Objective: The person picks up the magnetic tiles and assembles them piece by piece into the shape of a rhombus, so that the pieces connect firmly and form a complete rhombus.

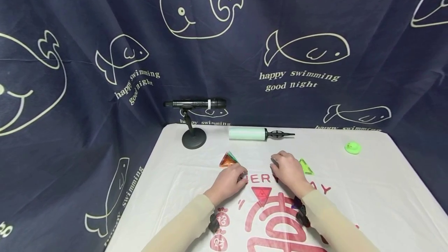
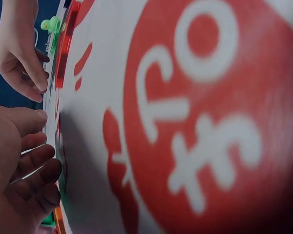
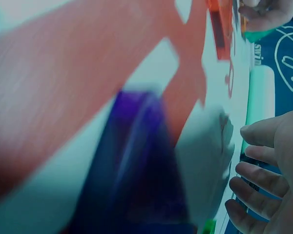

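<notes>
My left hand (image 1: pixel 228 182) hovers over the white cloth with loosely bent fingers and nothing in them. Just past it lie an orange triangular tile (image 1: pixel 227 161) and a green one partly beneath that. My right hand (image 1: pixel 288 169) is also bare, its fingers spread in a relaxed curve in the right wrist view. A yellow-green triangular tile (image 1: pixel 306 167) lies to its right. Between the forearms, a translucent red triangular tile (image 1: pixel 261 195) rests on the printed cloth. Partly hidden by the right wrist is a purple triangular tile (image 3: pixel 132 165), large and blurred in the right wrist view.
At the back left, a black microphone (image 1: pixel 196 104) sits on a round-based stand (image 1: pixel 194 138). Beside it lies a pale green hand pump (image 1: pixel 247 133) with a black nozzle. A bright green duck toy (image 1: pixel 352 147) is far right. Behind the table hangs a dark blue curtain (image 1: pixel 245 61).
</notes>
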`<state>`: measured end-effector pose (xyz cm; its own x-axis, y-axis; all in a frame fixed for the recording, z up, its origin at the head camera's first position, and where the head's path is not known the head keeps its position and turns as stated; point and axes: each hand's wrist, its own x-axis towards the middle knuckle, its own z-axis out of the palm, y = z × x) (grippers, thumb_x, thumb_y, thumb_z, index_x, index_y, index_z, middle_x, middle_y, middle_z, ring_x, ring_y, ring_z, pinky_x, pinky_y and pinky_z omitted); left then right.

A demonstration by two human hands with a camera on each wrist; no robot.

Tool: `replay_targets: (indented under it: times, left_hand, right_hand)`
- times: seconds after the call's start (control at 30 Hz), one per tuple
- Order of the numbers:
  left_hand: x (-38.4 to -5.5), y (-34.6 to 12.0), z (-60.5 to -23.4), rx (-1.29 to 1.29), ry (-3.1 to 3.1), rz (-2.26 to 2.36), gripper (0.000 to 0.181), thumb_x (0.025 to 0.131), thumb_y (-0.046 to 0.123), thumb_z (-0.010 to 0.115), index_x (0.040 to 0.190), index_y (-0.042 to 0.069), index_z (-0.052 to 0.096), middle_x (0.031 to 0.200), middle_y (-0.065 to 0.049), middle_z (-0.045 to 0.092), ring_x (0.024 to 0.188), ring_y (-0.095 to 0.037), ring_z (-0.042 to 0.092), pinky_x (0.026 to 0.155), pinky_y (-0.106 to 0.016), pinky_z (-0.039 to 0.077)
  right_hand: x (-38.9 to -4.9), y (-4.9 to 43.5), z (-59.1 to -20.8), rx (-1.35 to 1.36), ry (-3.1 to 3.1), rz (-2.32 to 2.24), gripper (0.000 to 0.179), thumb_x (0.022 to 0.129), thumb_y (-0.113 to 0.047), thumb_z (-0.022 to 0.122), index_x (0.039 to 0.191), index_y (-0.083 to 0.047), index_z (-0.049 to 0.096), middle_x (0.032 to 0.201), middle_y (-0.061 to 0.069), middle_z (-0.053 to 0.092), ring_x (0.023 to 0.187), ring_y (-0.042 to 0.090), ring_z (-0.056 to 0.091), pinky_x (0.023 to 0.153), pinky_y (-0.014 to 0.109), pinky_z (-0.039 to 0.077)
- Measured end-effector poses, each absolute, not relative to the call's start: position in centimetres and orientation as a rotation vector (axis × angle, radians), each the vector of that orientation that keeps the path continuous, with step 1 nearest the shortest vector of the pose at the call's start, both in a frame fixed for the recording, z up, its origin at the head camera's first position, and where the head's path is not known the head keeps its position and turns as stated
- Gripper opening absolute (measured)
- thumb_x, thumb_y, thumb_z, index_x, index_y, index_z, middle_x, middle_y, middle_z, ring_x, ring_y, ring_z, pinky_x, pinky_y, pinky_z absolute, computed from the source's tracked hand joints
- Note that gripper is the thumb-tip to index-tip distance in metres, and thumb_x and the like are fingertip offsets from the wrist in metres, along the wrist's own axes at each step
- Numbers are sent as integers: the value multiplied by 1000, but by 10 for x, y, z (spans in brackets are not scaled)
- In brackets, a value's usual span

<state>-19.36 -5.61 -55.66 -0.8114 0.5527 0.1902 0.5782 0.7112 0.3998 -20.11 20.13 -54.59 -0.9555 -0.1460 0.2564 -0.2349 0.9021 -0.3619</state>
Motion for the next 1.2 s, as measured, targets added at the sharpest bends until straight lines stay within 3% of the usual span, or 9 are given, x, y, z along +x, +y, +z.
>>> replay_targets:
  times: [0.27, 0.43, 0.77, 0.93, 1.2]
  left_hand:
    - [-188, -47, -559, -1100, -2882, -666, 26, 98, 29, 74, 119, 14, 74, 98, 8, 62, 81, -2, 52, 77, -23, 48]
    - [-186, -43, -557, -1195, -2854, -652, 26, 100, 31, 72, 120, 15, 74, 103, 7, 64, 87, -2, 56, 82, -23, 49]
    - [-180, -42, -556, -1305, -2870, -578, 33, 98, 40, 74, 121, 17, 76, 111, 9, 64, 98, -1, 58, 91, -21, 49]
    - [-178, -41, -558, -1343, -2845, -575, 34, 97, 43, 75, 121, 19, 77, 111, 11, 63, 98, 0, 57, 91, -20, 48]
    - [-177, -41, -557, -1358, -2841, -543, 30, 97, 41, 76, 119, 21, 78, 106, 13, 61, 90, 4, 54, 84, -17, 47]
  right_hand:
    - [-198, 229, -549, 260, -2816, 537, 32, 87, -12, 81, 115, 3, 75, 109, 22, 68, 101, 43, 65, 86, 59, 53]
    - [-195, 244, -552, 224, -2819, 517, 36, 87, -16, 82, 115, 5, 74, 112, 25, 66, 105, 45, 63, 88, 61, 50]
    - [-182, 266, -556, 135, -2874, 501, 58, 88, -29, 83, 125, 11, 66, 126, 34, 59, 117, 51, 56, 96, 65, 47]
    - [-178, 274, -556, 96, -2884, 536, 64, 86, -33, 85, 126, 13, 64, 123, 33, 58, 109, 49, 58, 90, 62, 50]
    - [-169, 289, -556, 90, -2891, 550, 69, 87, -38, 84, 121, 18, 63, 104, 29, 61, 90, 41, 58, 81, 59, 49]
